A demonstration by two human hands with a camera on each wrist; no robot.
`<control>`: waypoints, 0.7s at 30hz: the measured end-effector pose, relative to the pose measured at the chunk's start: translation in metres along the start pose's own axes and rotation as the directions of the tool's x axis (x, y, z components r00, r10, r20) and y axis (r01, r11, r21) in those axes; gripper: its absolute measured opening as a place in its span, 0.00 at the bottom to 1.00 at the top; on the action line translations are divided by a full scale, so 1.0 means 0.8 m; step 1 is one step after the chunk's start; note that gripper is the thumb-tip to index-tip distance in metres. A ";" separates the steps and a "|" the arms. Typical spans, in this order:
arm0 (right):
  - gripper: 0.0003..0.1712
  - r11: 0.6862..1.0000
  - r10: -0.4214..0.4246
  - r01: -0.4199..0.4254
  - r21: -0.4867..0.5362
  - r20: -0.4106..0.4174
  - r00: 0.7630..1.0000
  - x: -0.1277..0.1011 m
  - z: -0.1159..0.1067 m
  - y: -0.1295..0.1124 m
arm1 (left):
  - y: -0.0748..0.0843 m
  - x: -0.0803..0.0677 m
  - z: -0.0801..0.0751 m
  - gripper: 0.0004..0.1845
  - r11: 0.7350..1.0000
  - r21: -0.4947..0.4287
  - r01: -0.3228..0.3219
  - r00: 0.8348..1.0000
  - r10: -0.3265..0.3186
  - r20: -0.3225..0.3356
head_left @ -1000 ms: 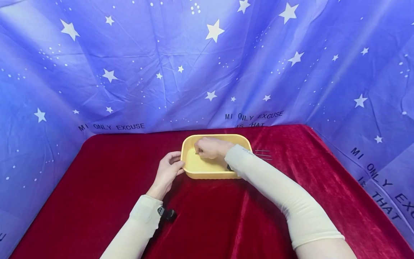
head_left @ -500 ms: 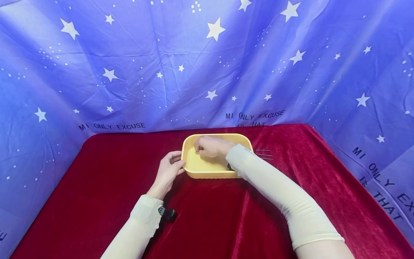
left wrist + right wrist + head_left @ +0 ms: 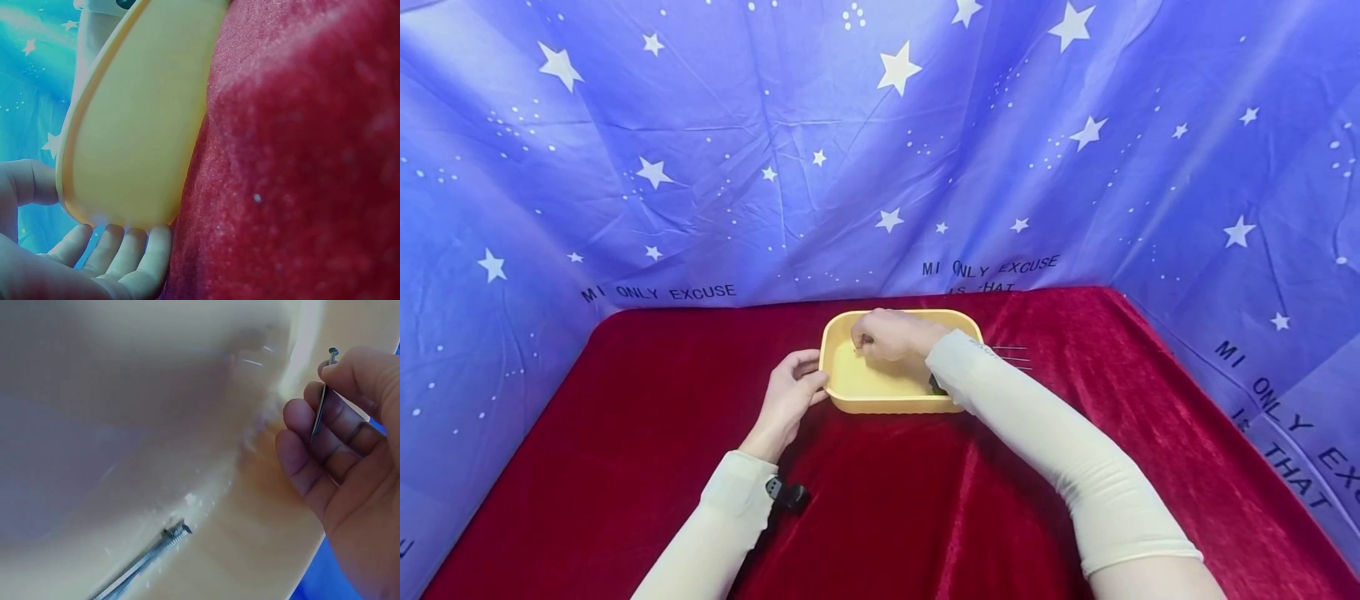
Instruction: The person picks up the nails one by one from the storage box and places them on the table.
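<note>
A yellow plastic tray [image 3: 842,392] sits on the red velvet tablecloth [image 3: 625,392]. My left hand [image 3: 790,397] grips the tray's left rim [image 3: 65,187], thumb inside and fingers curled under its corner. My right hand [image 3: 887,337] is inside the tray and pinches a thin metal nail [image 3: 322,399] between thumb and fingers, head up. Another couple of nails [image 3: 145,559] lie on the tray's floor by the wall.
Several nails [image 3: 1011,357] lie on the cloth just right of the tray. A blue star-printed backdrop [image 3: 880,150] closes in the back and both sides. A small black wrist camera [image 3: 786,495] shows at my left cuff.
My right hand has lifted slightly inside the tray with the nail pinched. The left hand and the tray have stayed put.
</note>
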State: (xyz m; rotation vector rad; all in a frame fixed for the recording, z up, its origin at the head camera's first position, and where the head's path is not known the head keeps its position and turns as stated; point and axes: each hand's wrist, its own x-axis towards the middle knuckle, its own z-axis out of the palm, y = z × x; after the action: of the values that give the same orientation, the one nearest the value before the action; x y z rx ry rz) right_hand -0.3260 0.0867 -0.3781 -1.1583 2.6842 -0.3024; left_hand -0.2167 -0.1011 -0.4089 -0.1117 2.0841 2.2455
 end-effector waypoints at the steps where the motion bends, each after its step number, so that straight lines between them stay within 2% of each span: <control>1: 0.04 1.000 0.007 -0.007 -0.003 0.001 1.000 -0.001 -0.002 0.000 | 0.000 0.000 0.000 0.26 1.000 0.000 0.001 1.000 -0.001 -0.001; 10: 0.04 0.996 -0.003 0.000 -0.087 -0.028 1.000 -0.008 -0.019 0.004 | -0.001 0.003 -0.001 0.25 1.000 0.010 0.002 1.000 -0.003 0.010; 21: 0.07 0.998 -0.007 0.004 -0.068 -0.039 0.999 -0.027 -0.037 0.006 | -0.003 0.002 -0.001 0.25 1.000 0.017 0.002 1.000 -0.002 0.005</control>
State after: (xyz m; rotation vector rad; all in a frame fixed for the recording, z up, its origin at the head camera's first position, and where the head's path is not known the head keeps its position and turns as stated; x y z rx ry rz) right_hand -0.3224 0.1091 -0.3486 -1.1911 2.7459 -0.2391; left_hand -0.2183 -0.1020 -0.4119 -0.1069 2.0985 2.2243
